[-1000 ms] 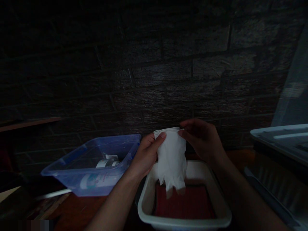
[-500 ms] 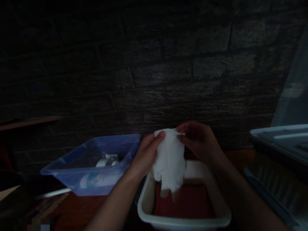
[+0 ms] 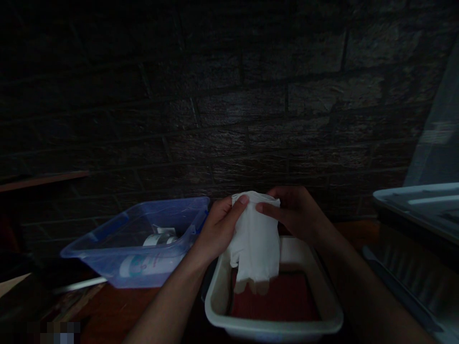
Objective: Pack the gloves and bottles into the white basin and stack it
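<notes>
I hold a white glove [image 3: 255, 241] by its cuff, fingers hanging down over a white plastic tub [image 3: 219, 291]. My left hand [image 3: 215, 229] pinches the cuff's left side with the thumb on top. My right hand [image 3: 292, 210] grips the right side of the cuff, its thumb pressed onto the front of the glove. A dark red cloth [image 3: 283, 298] lies flat in the bottom of the tub, right under the glove's fingertips.
A clear blue plastic bin [image 3: 122, 239] holding a bottle [image 3: 143, 263] stands to the left on a reddish-brown table [image 3: 111, 313]. A dark brick wall [image 3: 229, 105] rises close behind. A grey lidded container [image 3: 419, 208] sits at the right edge.
My right thumb has slid leftward across the cuff, closing the gap between my hands. The glove has dropped slightly and its fingers have bunched closer together.
</notes>
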{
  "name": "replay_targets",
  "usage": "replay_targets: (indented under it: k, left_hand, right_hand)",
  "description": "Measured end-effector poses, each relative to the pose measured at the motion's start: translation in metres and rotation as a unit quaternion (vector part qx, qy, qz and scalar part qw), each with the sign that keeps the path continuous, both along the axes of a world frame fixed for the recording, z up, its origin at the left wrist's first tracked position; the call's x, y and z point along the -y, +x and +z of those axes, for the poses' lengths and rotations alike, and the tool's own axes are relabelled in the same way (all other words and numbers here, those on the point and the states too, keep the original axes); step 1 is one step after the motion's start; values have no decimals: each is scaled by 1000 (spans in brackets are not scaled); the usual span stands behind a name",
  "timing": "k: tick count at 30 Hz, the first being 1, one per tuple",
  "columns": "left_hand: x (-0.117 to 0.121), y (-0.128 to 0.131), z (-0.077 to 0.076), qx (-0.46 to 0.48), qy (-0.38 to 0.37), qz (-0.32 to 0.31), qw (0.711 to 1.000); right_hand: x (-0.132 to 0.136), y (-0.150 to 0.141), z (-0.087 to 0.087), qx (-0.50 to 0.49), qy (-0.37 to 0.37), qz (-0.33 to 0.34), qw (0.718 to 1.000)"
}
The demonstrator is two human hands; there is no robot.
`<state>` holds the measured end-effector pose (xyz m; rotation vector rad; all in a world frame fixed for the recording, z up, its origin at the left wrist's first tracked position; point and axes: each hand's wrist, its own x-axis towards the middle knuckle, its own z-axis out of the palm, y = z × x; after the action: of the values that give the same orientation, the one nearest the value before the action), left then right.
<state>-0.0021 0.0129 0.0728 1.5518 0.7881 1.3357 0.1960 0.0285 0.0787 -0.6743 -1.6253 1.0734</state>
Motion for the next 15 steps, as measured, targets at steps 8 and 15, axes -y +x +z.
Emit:
replay_targets:
  k: [8,15]
  left_hand:
    - [3,5,4,-48,-33,-119,991]
    - [4,14,-5,-2,-16,-78,997]
  right_hand:
    - [9,1,12,-114,-20,-9,993]
    - [9,-2,8,-105,-32,77,991]
